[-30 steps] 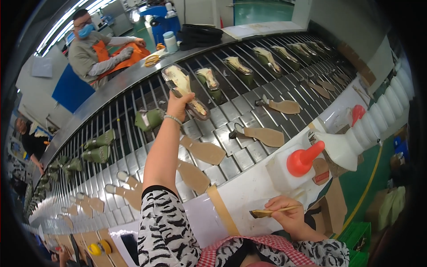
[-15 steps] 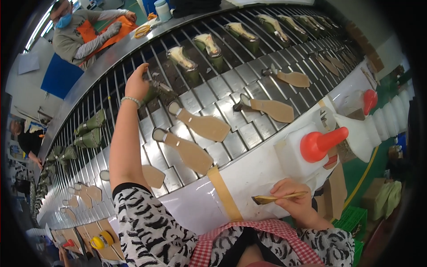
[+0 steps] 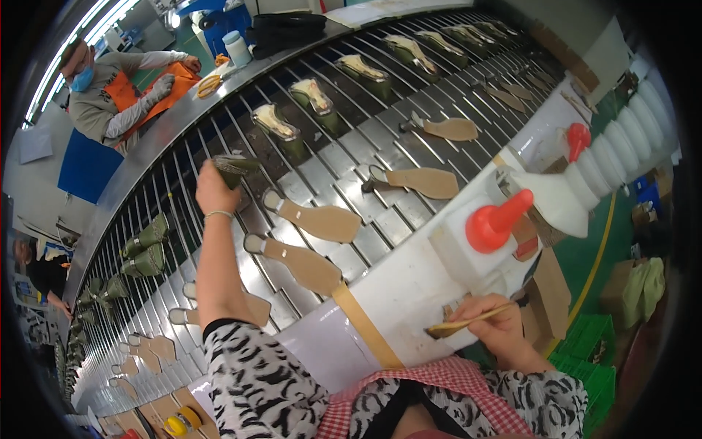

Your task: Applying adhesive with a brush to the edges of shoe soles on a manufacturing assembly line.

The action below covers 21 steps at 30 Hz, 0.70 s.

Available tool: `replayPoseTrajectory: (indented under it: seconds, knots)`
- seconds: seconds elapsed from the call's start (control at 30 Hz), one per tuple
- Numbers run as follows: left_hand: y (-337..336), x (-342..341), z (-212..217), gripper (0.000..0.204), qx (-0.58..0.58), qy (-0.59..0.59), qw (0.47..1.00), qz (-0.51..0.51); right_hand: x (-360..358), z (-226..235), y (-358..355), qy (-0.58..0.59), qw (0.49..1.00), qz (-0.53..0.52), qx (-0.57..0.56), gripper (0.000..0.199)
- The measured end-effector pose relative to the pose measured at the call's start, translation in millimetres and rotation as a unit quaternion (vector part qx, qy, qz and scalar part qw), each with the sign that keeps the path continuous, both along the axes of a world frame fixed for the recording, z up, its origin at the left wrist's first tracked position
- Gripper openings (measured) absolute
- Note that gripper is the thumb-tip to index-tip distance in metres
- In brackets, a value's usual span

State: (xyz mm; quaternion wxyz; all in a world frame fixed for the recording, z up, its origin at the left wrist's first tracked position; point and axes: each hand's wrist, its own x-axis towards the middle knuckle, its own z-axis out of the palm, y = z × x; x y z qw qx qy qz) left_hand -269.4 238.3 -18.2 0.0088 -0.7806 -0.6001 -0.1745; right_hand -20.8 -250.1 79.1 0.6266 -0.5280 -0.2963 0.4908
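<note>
My left hand (image 3: 217, 192) reaches over the metal conveyor, its fingers closed around one end of a dark green shoe upper (image 3: 238, 165). The far side of the grip is hidden by the back of the hand. A small brush (image 3: 468, 320) with a wooden handle and dark bristles is held in my right hand (image 3: 499, 325), close to the white work ledge. Tan outsoles (image 3: 301, 265) with heel ends lie on the metal slats between my hands. Beyond them, green shoes with pale undersides (image 3: 274, 122) stand upside down in a row.
Beside my right hand stands a white container with a red spout (image 3: 497, 219). A ribbed white duct (image 3: 618, 146) rises at the right. More green shoes (image 3: 146, 245) lie on the left rails. Across the conveyor sits a co-worker in an orange apron (image 3: 131, 99). Green crates (image 3: 585, 344) stand at lower right.
My left hand has closed on the green shoe upper and drawn it slightly nearer and left. The right hand with the brush has shifted a little right. The whole view has turned slightly.
</note>
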Motion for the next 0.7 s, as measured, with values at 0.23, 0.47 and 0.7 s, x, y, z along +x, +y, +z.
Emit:
replayPoseTrajectory:
  seconds: [0.23,0.47,0.7]
  knots:
    - [-112,-122,69,0.041,-0.324,-0.774,0.518,-0.167,41,22,-37,-0.230,0.965,-0.117,0.046,0.011]
    - [-301,-108,70,0.055,-0.433,-0.738,0.488,-0.172,72,6,-40,-0.562,0.819,-0.113,-0.021,0.016]
    - [-409,-55,80,0.056,-0.422,-0.627,0.628,-0.184,70,-35,-39,-0.613,0.777,-0.037,-0.137,0.014]
